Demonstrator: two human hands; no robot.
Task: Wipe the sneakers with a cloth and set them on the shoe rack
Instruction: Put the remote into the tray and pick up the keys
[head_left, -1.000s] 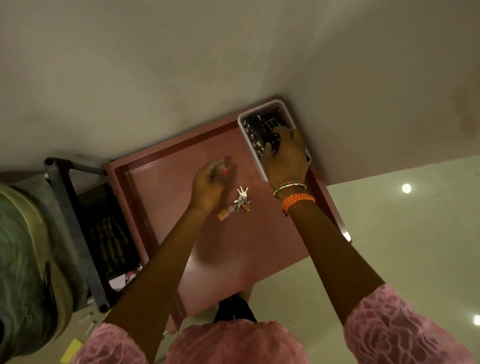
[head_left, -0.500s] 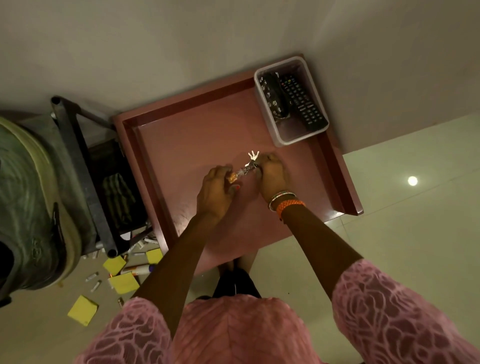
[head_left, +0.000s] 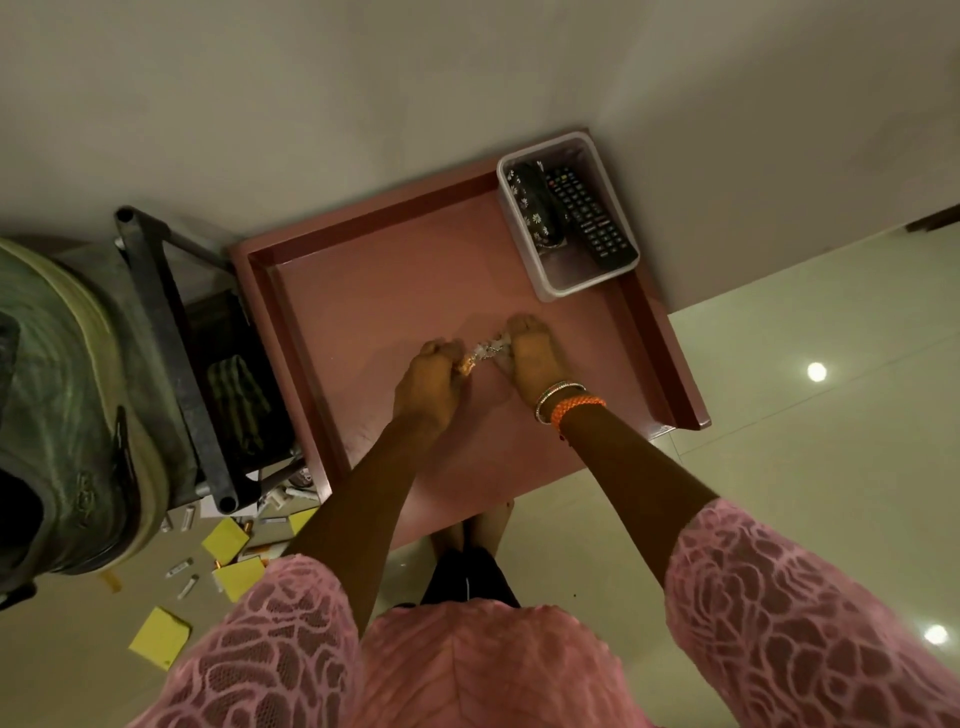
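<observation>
No sneakers and no cloth show in this view. A bunch of keys (head_left: 485, 352) with an orange tag lies between my hands over the pink table (head_left: 363, 291). My left hand (head_left: 428, 382) pinches the orange tag end. My right hand (head_left: 530, 356), with bangles at the wrist, grips the metal key end. Both hands sit at the middle of the tabletop, fingers curled round the keys.
A white bin (head_left: 569, 283) at the table's far right corner holds a black remote (head_left: 589, 218) and a flowered case (head_left: 532, 208). A dark metal rack (head_left: 171, 332) stands to the left, beside a green bag (head_left: 62, 395). Yellow notes (head_left: 226, 540) and small items litter the floor.
My right hand left the white bin and came back to the keys. Both hands now hold the key bunch, which lay loose on the table before. The camera tilted down.
</observation>
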